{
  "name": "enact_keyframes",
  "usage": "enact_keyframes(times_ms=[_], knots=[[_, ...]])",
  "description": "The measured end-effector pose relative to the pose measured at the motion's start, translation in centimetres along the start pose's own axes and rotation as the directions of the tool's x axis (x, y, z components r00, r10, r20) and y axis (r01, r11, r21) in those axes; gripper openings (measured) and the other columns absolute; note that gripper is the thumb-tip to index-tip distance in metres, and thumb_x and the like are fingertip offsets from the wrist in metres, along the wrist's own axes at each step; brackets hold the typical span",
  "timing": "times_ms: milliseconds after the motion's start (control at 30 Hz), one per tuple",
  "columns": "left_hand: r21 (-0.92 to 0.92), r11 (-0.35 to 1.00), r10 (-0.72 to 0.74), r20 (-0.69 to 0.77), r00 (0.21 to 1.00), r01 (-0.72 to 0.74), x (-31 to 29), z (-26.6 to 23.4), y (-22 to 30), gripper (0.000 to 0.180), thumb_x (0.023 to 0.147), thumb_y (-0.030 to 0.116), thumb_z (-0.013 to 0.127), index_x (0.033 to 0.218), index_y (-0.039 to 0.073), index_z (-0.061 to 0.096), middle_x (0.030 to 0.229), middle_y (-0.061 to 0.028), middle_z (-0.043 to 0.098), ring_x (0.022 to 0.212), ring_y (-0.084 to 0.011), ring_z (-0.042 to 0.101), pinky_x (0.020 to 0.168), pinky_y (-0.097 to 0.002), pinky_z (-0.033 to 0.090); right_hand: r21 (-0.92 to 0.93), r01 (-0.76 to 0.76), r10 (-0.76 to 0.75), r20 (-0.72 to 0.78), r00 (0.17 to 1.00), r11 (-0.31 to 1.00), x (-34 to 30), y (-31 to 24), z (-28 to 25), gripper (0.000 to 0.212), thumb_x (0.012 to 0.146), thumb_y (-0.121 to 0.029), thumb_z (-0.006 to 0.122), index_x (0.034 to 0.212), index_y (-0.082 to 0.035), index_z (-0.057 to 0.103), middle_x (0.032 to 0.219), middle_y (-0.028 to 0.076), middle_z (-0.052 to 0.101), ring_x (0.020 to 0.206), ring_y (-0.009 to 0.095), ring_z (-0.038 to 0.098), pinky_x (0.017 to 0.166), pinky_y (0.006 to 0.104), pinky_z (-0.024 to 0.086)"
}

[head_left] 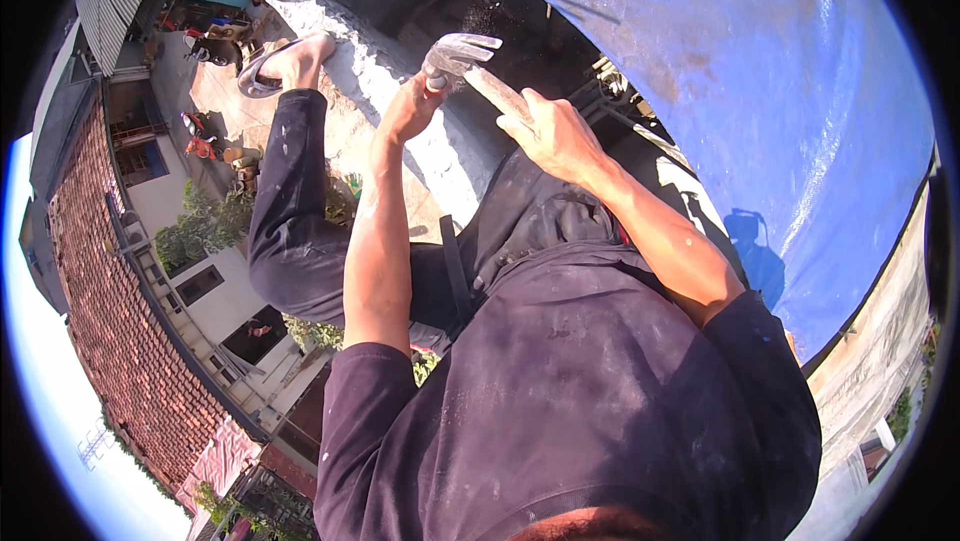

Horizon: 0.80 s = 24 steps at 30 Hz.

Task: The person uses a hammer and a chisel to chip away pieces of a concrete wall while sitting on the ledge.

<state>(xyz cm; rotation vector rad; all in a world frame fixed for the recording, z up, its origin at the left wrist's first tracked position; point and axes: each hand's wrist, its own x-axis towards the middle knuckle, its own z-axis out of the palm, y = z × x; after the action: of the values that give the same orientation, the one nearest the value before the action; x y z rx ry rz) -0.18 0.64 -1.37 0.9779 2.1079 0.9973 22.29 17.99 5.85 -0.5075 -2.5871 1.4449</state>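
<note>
Dusty dark-purple cloth shirt point(600, 391) close below us, hammering out ahead

Beyond the shirt, our right hand point(553, 136) has its fingers wrapped around the pale wooden handle point(498, 96) of a grey steel claw hammer point(462, 51). The hammer is out ahead of our body, near a rough, white masonry ledge point(440, 161), its claw pointing right. Our left hand point(408, 111) is just beside the hammer's head, fingers curled closed around a round-ended grey metal piece point(436, 83); we judge it a chisel, but too little shows to be sure.

To strike well, we should hold that piece steady, grip it low so our knuckles sit clear of the blow, and swing in short, even strokes — eyes on the metal end, not on the hammer. Balance matters too: our black-trousered leg point(285, 231) is bent out to the left, its foot in a grey sandal point(248, 83), so we ought to settle our weight before each hit.

Much is hard to make out. Our left fist hides the lower part of the metal piece, and we cannot tell whether the hammer touches it. Our other foot is out of view. A large blue plastic tarpaulin point(750, 71) fills the right — cut off by the lens's dark rim.
</note>
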Motion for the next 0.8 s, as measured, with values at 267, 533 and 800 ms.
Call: enact_keyframes(times_ms=[267, 533, 800], knots=[[0.021, 1.0, 0.018, 0.013, 1.0, -0.019, 0.0, 0.8, -0.3, 0.008, 0.096, 0.008, 0.063, 0.104, 0.005, 0.061, 0.088, -0.0025, 0.064, 0.087, -0.0131, 0.06, 0.08, -0.0319, 0.05, 0.041, 0.209, -0.196, -0.204, 0.959, 0.977, -0.7, 1.5, 1.7, 0.027, 0.097, -0.02, 0.071, 0.105, 0.006, 0.066, 0.079, 0.024, 0.072, 0.074, 0.042, 0.073, 0.067, 0.0442, 0.056], [-0.001, 1.0, -0.009, -0.025, 1.0, 0.009, -1.1, 1.0, -1.4, 0.011, 0.095, 0.007, 0.063, 0.106, 0.005, 0.061, 0.092, -0.0079, 0.067, 0.092, -0.0201, 0.065, 0.085, -0.0359, 0.052, 0.224, 0.407, -0.286, -0.428, 0.858, 0.886, -1.1, -2.5, 0.2, 0.027, 0.095, -0.017, 0.077, 0.101, 0.004, 0.062, 0.067, 0.015, 0.059, 0.054, 0.026, 0.059, 0.057, 0.0343, 0.049], [0.054, 0.998, -0.015, -0.017, 1.0, 0.016, -0.6, 1.0, -1.3, 0.021, 0.095, 0.007, 0.064, 0.116, 0.006, 0.064, 0.103, -0.0081, 0.072, 0.099, -0.0213, 0.067, 0.09, -0.0366, 0.051, 0.026, 0.039, -0.038, -0.047, 0.998, 0.999, 0.1, -1.0, -0.6, 0.034, 0.097, -0.028, 0.073, 0.095, 0.004, 0.06, 0.071, 0.026, 0.066, 0.069, 0.044, 0.07, 0.06, 0.0467, 0.053]])
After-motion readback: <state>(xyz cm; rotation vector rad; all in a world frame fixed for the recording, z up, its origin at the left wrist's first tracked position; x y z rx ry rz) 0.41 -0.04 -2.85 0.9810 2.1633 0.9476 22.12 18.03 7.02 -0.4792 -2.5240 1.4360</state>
